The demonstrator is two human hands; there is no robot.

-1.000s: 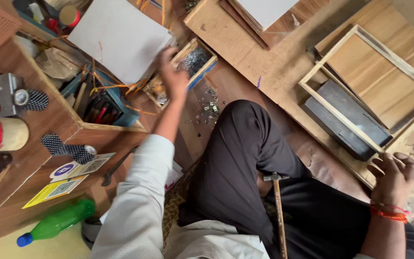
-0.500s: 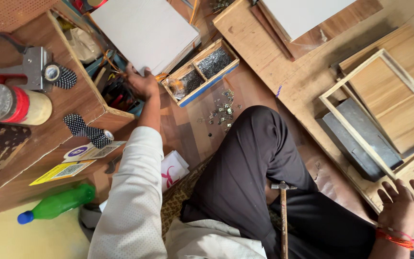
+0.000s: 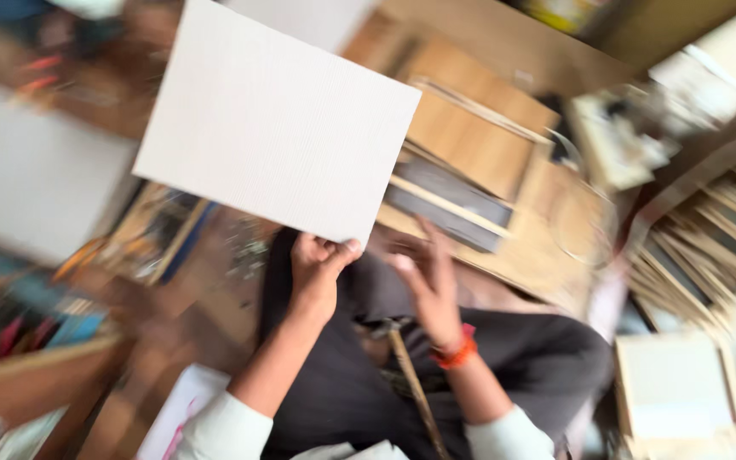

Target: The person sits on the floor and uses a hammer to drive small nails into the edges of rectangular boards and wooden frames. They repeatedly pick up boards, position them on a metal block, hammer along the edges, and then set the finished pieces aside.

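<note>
White board (image 3: 274, 119), flat and rectangular, is held up in front of the camera, tilted so one corner points down toward the lap. Left hand (image 3: 317, 273) is pinched shut on that lower corner, thumb on the near face, fingers behind. Board covers much of the upper left of the view and hides part of what lies under it.

Right hand (image 3: 426, 277) is spread, fingers apart, holding nothing; it sits just beside the board's lower corner, and I cannot tell whether a fingertip touches the edge, since the hand is blurred. An orange band (image 3: 455, 351) circles the right wrist. Both sleeves are white.

Hammer (image 3: 409, 375) lies on the dark trousers (image 3: 547, 366), wooden handle running toward the person, head just below the two hands.

Beyond the right hand: wooden frame (image 3: 462, 192) with a dark panel inside, lying on a sheet of plywood (image 3: 470, 128). Far right: stack of thin wooden slats (image 3: 709, 238); below it a small pale-framed panel (image 3: 675, 396). Left side: a second white sheet (image 3: 27, 196) and a clutter of coloured tools, too blurred to name. Whole frame is motion-blurred.
</note>
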